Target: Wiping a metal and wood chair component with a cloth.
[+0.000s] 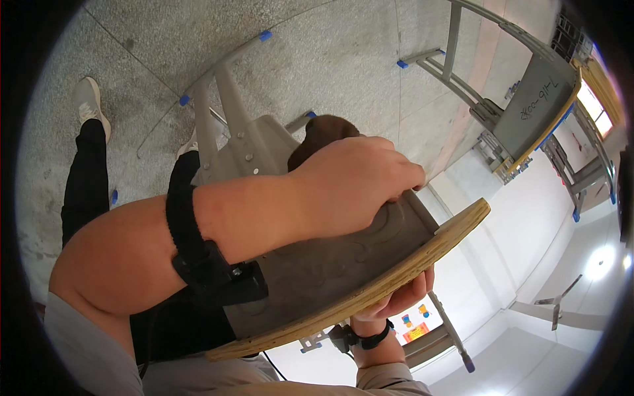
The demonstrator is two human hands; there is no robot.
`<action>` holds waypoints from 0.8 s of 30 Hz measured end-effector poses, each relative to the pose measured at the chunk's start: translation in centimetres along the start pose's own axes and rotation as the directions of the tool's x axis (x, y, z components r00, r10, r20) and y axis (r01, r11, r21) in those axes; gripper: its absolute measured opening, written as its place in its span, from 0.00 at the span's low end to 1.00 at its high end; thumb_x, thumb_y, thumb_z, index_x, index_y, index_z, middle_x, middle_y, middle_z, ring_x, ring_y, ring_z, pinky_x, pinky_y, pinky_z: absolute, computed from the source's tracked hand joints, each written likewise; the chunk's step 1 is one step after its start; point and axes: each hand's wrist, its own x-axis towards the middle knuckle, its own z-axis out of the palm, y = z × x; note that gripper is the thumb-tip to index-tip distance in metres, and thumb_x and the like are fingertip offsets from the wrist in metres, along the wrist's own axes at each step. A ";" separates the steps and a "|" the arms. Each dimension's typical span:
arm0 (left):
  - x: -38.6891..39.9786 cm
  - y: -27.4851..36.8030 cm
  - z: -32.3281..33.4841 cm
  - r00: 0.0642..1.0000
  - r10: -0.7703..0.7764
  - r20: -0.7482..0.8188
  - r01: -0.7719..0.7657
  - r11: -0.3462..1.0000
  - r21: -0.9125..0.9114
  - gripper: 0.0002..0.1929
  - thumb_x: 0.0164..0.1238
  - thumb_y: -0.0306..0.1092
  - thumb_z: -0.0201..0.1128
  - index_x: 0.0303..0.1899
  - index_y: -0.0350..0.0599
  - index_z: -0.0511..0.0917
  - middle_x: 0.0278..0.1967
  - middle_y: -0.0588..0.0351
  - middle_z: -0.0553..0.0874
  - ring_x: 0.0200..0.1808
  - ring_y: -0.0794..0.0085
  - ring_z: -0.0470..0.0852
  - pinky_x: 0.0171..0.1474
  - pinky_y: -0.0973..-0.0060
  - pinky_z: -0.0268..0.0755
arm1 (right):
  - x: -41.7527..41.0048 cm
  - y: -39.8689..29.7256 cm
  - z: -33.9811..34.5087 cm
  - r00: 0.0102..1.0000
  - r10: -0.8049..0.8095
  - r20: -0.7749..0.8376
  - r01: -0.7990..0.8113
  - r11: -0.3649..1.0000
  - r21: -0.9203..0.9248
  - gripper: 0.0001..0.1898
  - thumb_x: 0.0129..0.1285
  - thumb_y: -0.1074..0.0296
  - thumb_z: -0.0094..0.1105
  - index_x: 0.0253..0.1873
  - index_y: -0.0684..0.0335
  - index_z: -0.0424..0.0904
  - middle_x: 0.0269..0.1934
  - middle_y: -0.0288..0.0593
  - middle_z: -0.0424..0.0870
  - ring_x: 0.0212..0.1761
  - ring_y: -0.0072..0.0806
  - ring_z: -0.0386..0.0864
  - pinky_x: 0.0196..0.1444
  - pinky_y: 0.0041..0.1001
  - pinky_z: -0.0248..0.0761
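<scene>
Bunched brown cloth (324,136) juts out from behind my left hand (359,178), whose fingers are curled around it. That hand lies against the grey metal compartment (322,270) of a school desk, and its fingertips are partly hidden. The desk's wooden top (346,302) shows its bare plywood edge, running diagonally under the compartment in this tilted view. My right hand (406,297) grips this edge from the tabletop side, with the palm out of sight behind the board. A black strap with a small device (223,277) circles my left forearm; another band (371,339) is on my right wrist.
The desk's grey metal legs (223,109) end in blue caps on the speckled floor (163,39). Another desk (530,109), its panel bearing writing, stands at the upper right. My shoe (91,106) is at the left. A ceiling fan (557,302) shows at the lower right.
</scene>
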 end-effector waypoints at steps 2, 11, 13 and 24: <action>0.0 0.0 0.0 1.000 -0.005 0.003 0.006 1.000 -0.031 0.11 0.69 0.26 0.68 0.50 0.44 0.88 0.38 0.49 0.90 0.46 0.53 0.88 0.51 0.59 0.80 | -0.1 0.1 0.1 1.000 0.007 -0.006 -0.006 1.000 0.008 0.26 0.79 0.54 0.47 0.71 0.68 0.68 0.77 0.60 0.63 0.84 0.53 0.63 0.85 0.55 0.60; -0.5 -1.3 0.3 0.997 0.075 0.007 -0.074 0.997 -0.016 0.11 0.68 0.25 0.69 0.50 0.45 0.88 0.41 0.52 0.91 0.47 0.54 0.89 0.51 0.62 0.81 | 0.0 0.1 0.2 1.000 -0.016 -0.026 0.017 1.000 0.020 0.26 0.79 0.53 0.46 0.69 0.70 0.69 0.76 0.61 0.64 0.83 0.55 0.64 0.86 0.58 0.56; -0.4 -1.7 0.0 0.996 0.084 -0.022 -0.083 0.996 0.028 0.11 0.68 0.25 0.70 0.50 0.45 0.89 0.41 0.52 0.91 0.48 0.54 0.89 0.51 0.63 0.81 | 0.0 0.1 0.1 1.000 -0.003 -0.027 0.002 1.000 -0.029 0.33 0.80 0.42 0.44 0.72 0.68 0.67 0.76 0.59 0.64 0.81 0.51 0.67 0.82 0.54 0.62; -1.5 -0.2 0.1 0.999 -0.037 -0.033 0.031 0.984 -0.177 0.12 0.66 0.27 0.74 0.51 0.46 0.89 0.40 0.53 0.90 0.46 0.58 0.89 0.50 0.63 0.82 | -0.3 -0.3 0.4 0.999 0.033 -0.015 -0.033 0.999 0.043 0.28 0.80 0.52 0.47 0.72 0.69 0.67 0.77 0.62 0.62 0.81 0.56 0.67 0.82 0.57 0.64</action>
